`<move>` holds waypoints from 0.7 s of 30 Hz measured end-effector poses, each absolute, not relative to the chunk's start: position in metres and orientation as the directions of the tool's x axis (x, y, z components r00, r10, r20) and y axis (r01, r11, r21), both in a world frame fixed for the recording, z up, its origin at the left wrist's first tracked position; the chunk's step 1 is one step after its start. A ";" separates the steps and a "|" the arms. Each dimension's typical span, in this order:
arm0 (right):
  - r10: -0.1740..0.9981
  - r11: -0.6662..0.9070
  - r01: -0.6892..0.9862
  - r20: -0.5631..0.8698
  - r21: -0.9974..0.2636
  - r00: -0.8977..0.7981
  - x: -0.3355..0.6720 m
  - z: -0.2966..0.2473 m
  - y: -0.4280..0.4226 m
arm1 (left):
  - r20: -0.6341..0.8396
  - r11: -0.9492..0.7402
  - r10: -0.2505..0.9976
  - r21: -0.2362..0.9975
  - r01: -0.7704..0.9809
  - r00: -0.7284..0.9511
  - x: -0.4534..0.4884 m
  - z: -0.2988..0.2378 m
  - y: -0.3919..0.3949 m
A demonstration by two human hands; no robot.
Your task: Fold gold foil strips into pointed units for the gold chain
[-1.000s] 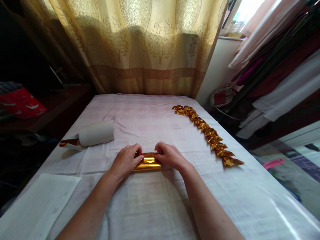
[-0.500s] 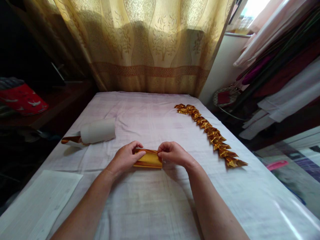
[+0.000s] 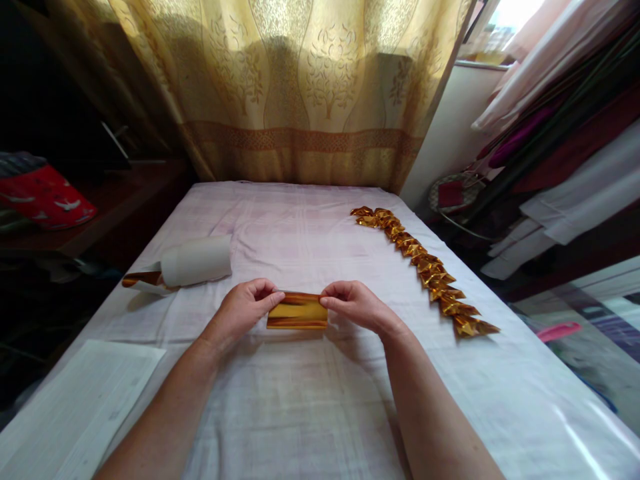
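A shiny gold foil paper (image 3: 299,313), folded into a small rectangle, is stretched between my hands over the middle of the table. Thumb and fingers of my left hand (image 3: 250,303) pinch its upper left corner. My right hand (image 3: 356,305) pinches the upper right corner the same way. The foil's lower edge hangs loose towards me, and its far side is hidden. To the right of my right hand runs a row of folded gold foil pieces (image 3: 429,270), pointed in shape and nested one into another.
A white roll (image 3: 197,260) with gold foil at its left end lies on the left. Nearer me is a flat white sheet (image 3: 83,407). All rest on a table with a pale cloth (image 3: 300,227). A curtain (image 3: 300,87) hangs behind, and clothes (image 3: 575,173) hang at right.
Both thumbs have shifted to the foil's upper corners. The left hand has slid left, the foil is lifted slightly and shows more of its face.
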State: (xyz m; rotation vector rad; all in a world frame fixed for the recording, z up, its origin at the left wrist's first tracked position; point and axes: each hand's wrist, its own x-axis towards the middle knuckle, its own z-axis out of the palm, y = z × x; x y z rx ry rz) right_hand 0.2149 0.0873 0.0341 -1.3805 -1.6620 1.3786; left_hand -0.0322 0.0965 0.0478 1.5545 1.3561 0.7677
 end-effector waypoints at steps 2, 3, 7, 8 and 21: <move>0.940 -0.042 0.383 -0.166 -0.923 -0.297 0.215 0.035 0.087 | -0.106 0.014 0.974 0.910 0.414 0.199 -0.033 0.049 0.096; 0.944 -0.034 0.396 -0.160 -0.918 -0.290 0.215 0.036 0.087 | -0.103 0.011 0.974 0.909 0.417 0.200 -0.033 0.049 0.096; 0.954 -0.008 0.398 -0.127 -0.917 -0.273 0.214 0.034 0.088 | -0.092 -0.011 0.972 0.901 0.434 0.216 -0.033 0.049 0.096; 0.955 -0.003 0.395 -0.120 -0.918 -0.271 0.214 0.034 0.089 | -0.093 -0.013 0.971 0.899 0.437 0.221 -0.034 0.049 0.096; 0.955 0.040 0.454 -0.100 -0.890 -0.280 0.215 0.033 0.089 | -0.127 0.003 0.958 0.901 0.433 0.257 -0.034 0.050 0.097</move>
